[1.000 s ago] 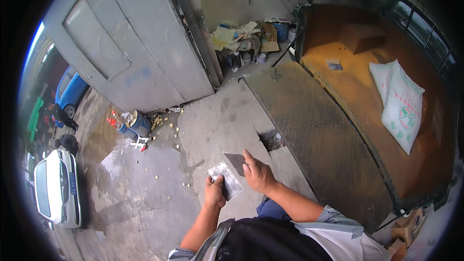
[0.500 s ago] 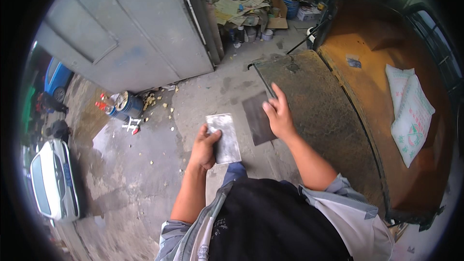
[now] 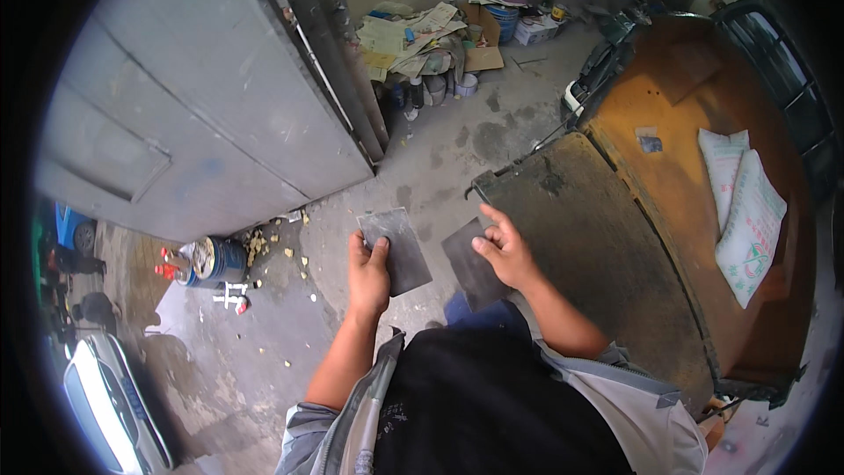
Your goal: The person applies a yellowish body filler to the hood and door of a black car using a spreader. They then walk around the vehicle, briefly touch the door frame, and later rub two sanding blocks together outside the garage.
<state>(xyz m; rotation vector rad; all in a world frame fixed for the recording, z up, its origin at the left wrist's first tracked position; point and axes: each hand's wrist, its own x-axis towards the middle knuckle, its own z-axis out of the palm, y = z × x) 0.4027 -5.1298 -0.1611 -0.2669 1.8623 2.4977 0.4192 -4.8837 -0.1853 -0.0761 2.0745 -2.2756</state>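
My left hand (image 3: 369, 274) is closed round the left edge of a flat, thin rectangular grey plate (image 3: 406, 253), thumb on its face. In my right hand (image 3: 510, 255), a dark, thin rectangular sheet (image 3: 466, 274) is pinched at its right side, with the index finger pointing out past it. Plate and sheet are apart, side by side in front of my body, above the concrete floor. What the sheet is made of I cannot tell. The fingers behind both pieces are hidden.
On my right is a truck bed with a lowered tailgate (image 3: 589, 237), a rusty orange floor (image 3: 651, 180) and white sacks (image 3: 752, 229). A grey metal door (image 3: 185, 88) stands left. Buckets (image 3: 230, 259), newspapers (image 3: 413, 40), a white car (image 3: 114, 405) and people lie farther off.
The plate in my left hand has tilted, its face going from bright whitish to dark grey. The sheet in my right hand has turned and dropped slightly. My view has shifted.
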